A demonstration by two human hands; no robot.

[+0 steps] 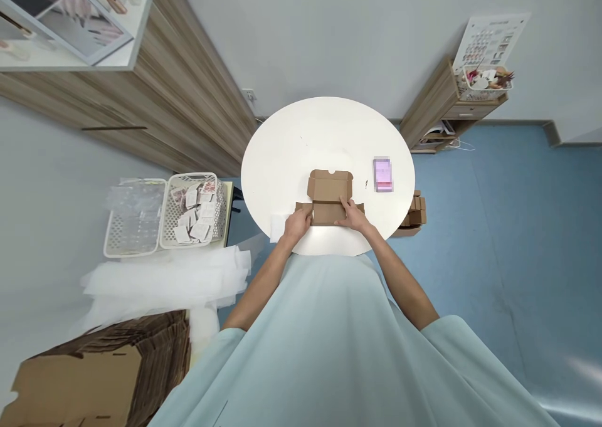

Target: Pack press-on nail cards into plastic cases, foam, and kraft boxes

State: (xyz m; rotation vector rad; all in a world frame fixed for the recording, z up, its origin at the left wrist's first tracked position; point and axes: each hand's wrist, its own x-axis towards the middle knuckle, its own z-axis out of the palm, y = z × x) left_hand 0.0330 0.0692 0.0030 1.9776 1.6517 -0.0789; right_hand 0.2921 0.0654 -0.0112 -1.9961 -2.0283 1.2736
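Note:
A brown cardboard box (332,187), partly folded, lies near the front edge of the white oval table (286,145). Its lid panel stands open on the far side, and side flaps stick out to the left and right. With its fingers closed, my left hand (298,223) grips the left side flap. My right hand (353,217) holds the right side, its fingers bent over the wall and onto the inner panel. A white sheet (278,227) lies beside my left hand, partly covered by it.
A phone-like object (382,175) lies on the table's right. Small brown boxes (414,215) sit below the right edge. On the left are a white basket of cards (192,210), a basket of clear plastic (136,220), white wrapping sheets (169,279) and stacked flat cardboard (98,377).

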